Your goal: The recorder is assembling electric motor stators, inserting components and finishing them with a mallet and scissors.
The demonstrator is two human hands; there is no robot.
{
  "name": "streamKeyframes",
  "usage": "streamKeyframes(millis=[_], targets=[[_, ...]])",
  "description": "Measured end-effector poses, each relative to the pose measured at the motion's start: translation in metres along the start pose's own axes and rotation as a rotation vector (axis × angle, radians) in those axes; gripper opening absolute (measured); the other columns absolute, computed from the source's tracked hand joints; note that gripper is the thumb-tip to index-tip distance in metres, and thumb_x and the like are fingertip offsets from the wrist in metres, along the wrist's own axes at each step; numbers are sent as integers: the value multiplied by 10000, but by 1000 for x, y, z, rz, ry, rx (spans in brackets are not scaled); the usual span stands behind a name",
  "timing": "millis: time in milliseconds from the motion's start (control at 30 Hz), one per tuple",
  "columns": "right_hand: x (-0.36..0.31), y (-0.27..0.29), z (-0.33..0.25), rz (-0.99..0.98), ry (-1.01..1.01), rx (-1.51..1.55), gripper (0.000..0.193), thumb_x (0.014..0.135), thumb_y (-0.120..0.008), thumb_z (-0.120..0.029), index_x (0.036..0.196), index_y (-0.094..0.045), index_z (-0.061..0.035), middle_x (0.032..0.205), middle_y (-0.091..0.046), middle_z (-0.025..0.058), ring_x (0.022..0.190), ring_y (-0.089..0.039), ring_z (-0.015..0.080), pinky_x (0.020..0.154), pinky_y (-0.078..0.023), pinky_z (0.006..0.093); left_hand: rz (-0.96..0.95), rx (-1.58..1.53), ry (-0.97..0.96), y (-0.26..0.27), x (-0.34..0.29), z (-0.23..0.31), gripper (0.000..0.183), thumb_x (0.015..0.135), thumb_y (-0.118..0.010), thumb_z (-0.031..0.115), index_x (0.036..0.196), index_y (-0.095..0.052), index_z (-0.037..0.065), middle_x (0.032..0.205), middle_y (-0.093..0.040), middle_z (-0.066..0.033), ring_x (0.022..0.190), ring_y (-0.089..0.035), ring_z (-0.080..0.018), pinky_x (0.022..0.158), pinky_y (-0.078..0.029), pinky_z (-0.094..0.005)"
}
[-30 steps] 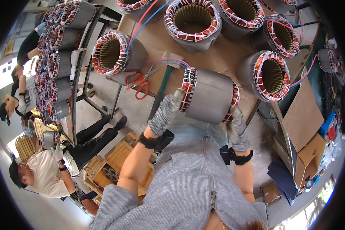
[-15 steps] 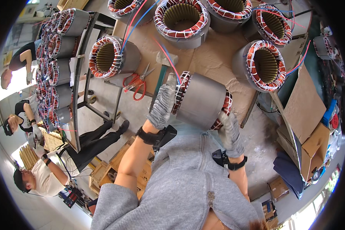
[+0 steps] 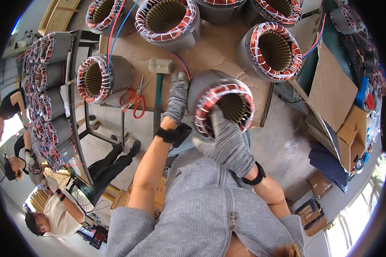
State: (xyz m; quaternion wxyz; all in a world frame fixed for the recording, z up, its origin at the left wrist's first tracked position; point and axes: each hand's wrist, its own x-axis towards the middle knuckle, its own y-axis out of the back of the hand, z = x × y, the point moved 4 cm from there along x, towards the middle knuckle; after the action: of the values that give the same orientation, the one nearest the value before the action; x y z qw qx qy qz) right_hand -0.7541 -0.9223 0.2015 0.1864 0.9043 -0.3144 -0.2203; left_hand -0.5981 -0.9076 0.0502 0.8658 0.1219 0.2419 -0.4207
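Note:
A motor stator [image 3: 196,90], a grey steel cylinder with white-laced copper windings, sits tilted at the table's near edge, its open bore facing me. My left hand [image 3: 177,97], in a grey knit glove, lies along its left side, fingers pointing away from me and against the casing. My gloved right hand [image 3: 230,144] grips the near winding ring, its fingers reaching into the bore and partly hidden; the thumb is spread to the left. Beyond the stator, red and blue leads [image 3: 182,64] come out. A mallet [image 3: 160,66] with a green handle lies left of my left hand.
Red-handled scissors [image 3: 134,99] lie near the table's left edge. Several more stators, one of them [image 3: 273,51] at the right, stand on the cardboard-covered table [image 3: 218,55]. A rack of stacked stators [image 3: 55,100] and co-workers are at left. Cardboard boxes [image 3: 351,132] stand right.
The stator has turned from lying sideways to showing its bore toward me. My right hand has moved from its right end to the near ring. The view has shifted.

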Motion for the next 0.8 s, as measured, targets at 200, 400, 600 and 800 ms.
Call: streamKeyframes(millis=[200,400,600,800], targets=[[-5,-23,-13,61,354,-477,552,693,-607,-278,1139,-447,5,1145,-460,175,1123,-408,275,936,-334,387,-134,125,-232,59,22,-62,341,909,-369,122,1227,-421,11,1242,-397,-188,1152,-379,-286,975,-300,-318],[-52,35,48,212,245,255,91,757,-514,-135,771,-563,-60,636,-545,51,567,-553,185,543,-457,306,-116,157,-1,58,-14,-47,373,917,-347,128,1280,-378,50,1319,-323,-156,1209,-335,-243,993,-292,-284],[-56,54,113,449,-459,614,227,871,-431,-165,1025,-528,-30,777,-603,46,702,-577,118,668,-469,260,7,-15,269,37,-44,12,346,926,-394,223,1210,-415,28,1073,-544,-58,963,-538,-134,832,-441,-250],[-12,31,89,217,-332,636,459,898,-412,-283,1251,-377,8,1135,-504,145,1058,-491,192,858,-423,305,-190,643,-349,49,-7,-28,403,781,-538,119,1164,-438,43,1139,-485,-143,1043,-498,-262,872,-440,-328]])
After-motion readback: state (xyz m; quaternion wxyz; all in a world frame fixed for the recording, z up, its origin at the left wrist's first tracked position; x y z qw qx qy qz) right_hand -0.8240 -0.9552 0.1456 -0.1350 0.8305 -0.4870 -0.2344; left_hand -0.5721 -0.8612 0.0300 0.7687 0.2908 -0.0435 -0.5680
